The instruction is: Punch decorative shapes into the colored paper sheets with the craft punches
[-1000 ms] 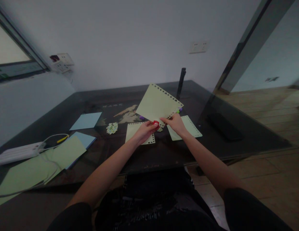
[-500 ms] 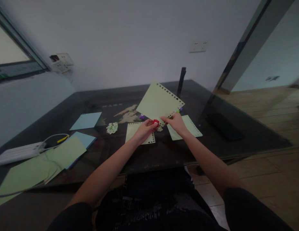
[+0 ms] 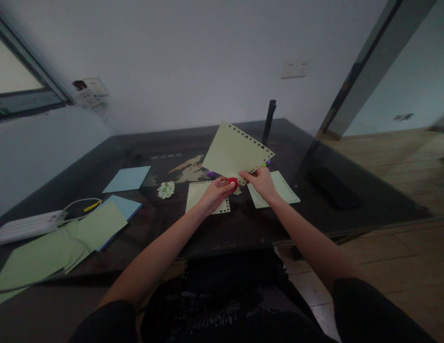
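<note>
My left hand is closed around a small red craft punch, its thumb on top. The punch sits at the lower edge of a pale yellow-green sheet of paper. Between thumb and fingers, my right hand pinches that sheet near the same edge, just right of the punch. The sheet is raised and tilted above the table, with a row of small punched shapes along its far right edge and more along the lower right edge. Under my hands lie another punched sheet and, to the right, a third.
A purple punch and a green one lie by the raised sheet. Paper cut-outs are left of it. Blue paper, green sheets and a white power strip with cable occupy the left. A black upright object stands behind.
The raised sheet has tilted slightly, its far corner shifting a little left. The left hand and red punch have moved very slightly right; both hands keep their grip.
</note>
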`<state>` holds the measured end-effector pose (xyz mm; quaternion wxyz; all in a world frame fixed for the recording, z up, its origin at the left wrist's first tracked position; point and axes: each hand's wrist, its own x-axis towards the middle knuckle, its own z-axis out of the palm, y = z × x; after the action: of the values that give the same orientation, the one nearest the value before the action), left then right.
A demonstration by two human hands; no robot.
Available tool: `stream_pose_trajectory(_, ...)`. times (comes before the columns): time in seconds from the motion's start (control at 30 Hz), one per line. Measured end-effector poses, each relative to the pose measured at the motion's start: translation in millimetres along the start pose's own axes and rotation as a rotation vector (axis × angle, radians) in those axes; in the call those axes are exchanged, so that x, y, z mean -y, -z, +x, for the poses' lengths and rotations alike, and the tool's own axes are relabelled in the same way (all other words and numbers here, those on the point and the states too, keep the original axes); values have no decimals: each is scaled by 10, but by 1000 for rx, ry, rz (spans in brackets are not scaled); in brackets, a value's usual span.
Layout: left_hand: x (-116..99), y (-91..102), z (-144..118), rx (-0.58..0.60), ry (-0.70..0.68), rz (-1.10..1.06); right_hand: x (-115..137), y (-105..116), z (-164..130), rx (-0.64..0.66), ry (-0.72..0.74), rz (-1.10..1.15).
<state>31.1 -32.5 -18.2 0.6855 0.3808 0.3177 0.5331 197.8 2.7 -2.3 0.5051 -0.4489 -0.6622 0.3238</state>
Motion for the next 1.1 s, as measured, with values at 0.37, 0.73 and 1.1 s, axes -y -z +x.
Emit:
stream_pose_trajectory(0.37,6,13,18,-13,8,-25,6,-1,1,19,-19,-9)
stream_pose_trajectory(0.73,-3,-15,-3,29,58,-3,67,4,-17,83,-25,-1)
stream_pose_trajectory(1.1,1,11,7,9,5,-37,3,-7,-5,11,-30,43)
